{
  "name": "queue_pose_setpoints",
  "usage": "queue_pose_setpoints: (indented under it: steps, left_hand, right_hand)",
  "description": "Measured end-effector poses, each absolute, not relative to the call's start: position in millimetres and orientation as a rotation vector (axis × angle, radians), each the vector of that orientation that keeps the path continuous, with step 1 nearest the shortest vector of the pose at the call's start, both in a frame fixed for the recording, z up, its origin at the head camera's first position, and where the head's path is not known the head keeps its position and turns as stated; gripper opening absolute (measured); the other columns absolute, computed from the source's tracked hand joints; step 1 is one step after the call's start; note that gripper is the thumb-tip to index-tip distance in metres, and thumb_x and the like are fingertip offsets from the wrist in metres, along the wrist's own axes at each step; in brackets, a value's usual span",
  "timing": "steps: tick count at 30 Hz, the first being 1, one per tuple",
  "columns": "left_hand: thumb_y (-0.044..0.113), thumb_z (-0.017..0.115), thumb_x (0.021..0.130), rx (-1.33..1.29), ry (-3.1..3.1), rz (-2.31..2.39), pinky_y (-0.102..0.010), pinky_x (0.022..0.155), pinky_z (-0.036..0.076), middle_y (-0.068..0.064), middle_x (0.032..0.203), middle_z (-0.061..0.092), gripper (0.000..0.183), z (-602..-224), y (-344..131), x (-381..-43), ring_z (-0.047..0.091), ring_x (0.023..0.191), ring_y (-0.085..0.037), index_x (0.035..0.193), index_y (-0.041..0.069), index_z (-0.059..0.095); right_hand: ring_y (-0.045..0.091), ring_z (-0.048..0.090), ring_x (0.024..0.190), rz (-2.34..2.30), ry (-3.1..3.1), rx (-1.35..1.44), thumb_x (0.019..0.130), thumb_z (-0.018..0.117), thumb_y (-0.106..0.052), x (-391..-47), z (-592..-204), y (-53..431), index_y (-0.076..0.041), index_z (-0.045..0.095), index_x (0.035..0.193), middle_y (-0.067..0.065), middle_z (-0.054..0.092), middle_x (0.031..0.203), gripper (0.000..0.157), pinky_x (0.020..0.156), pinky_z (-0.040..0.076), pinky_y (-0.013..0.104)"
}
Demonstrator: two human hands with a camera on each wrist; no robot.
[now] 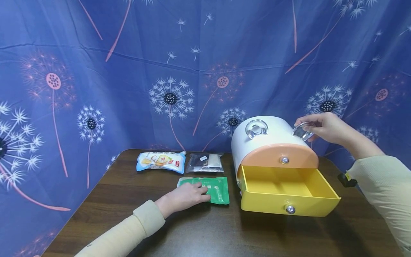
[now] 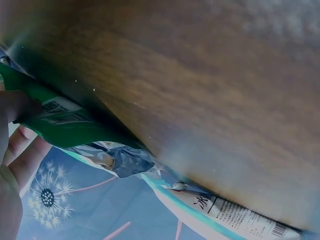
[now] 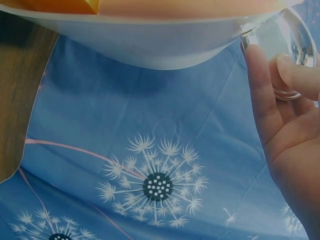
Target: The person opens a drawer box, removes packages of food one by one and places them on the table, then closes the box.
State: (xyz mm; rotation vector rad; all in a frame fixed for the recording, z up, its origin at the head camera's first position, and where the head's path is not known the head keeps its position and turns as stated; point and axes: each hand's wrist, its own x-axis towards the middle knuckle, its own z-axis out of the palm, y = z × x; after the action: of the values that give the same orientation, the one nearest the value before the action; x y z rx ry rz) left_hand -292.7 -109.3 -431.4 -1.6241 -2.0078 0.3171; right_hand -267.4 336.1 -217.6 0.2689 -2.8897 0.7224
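Note:
A flat green packet (image 1: 219, 191) lies on the table, and my left hand (image 1: 186, 195) grips its near left part. In the left wrist view the thumb is on one face of the green packet (image 2: 60, 112), with fingers at its other side. My right hand (image 1: 327, 129) pinches the right shiny, ear-like ring (image 1: 301, 132) on top of a rounded white drawer box (image 1: 273, 130). The right wrist view shows thumb and fingers around that ring (image 3: 295, 35). The box's yellow lower drawer (image 1: 273, 205) is pulled out with nothing in it; its orange upper drawer (image 1: 268, 153) is closed.
Behind the green packet lie a blue-and-white spouted pouch (image 1: 160, 161) and a clear bag (image 1: 205, 163) with dark and pale contents. A matching ring (image 1: 257, 129) stands at the box's top left. A blue dandelion-print curtain (image 1: 128, 89) hangs behind the wooden table (image 1: 106, 203).

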Motion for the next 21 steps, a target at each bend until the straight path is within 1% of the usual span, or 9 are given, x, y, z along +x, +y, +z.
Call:
queue_pose_setpoints:
  steps: [9, 15, 21]
  left_hand:
    - [0.007, 0.064, 0.086, -1.682, -2.048, 0.375, -0.019, 0.046, 0.026, 0.01, 0.091, 0.058, 0.021, -436.4, -109.4, -293.3, 0.049, 0.072, -0.01, 0.096, 0.024, 0.058]
    - [0.007, 0.065, 0.084, -1.704, -2.124, 0.349, -0.021, 0.048, 0.033, 0.009, 0.09, 0.059, 0.022, -432.4, -108.0, -292.2, 0.051, 0.073, -0.011, 0.097, 0.024, 0.059]
    - [0.009, 0.064, 0.086, -1.712, -2.232, 0.326, -0.021, 0.049, 0.035, 0.009, 0.091, 0.06, 0.022, -424.7, -107.9, -288.5, 0.052, 0.076, -0.01, 0.102, 0.024, 0.059]
  right_hand:
    - [0.021, 0.069, 0.071, 0.724, -2.901, 0.255, 0.095, 0.052, -0.005, -268.1, -217.5, 334.7, -0.005, 0.056, 0.126, 0.028, 0.048, 0.132, 0.032, 0.065, 0.056, 0.035]
    - [0.021, 0.069, 0.071, 0.723, -2.903, 0.255, 0.095, 0.052, -0.005, -268.3, -217.3, 334.7, -0.005, 0.056, 0.127, 0.028, 0.047, 0.134, 0.032, 0.065, 0.056, 0.035]
    - [0.02, 0.069, 0.07, 0.715, -2.897, 0.255, 0.095, 0.053, -0.006, -267.8, -217.9, 335.5, -0.006, 0.057, 0.126, 0.028, 0.048, 0.133, 0.031, 0.066, 0.056, 0.036]
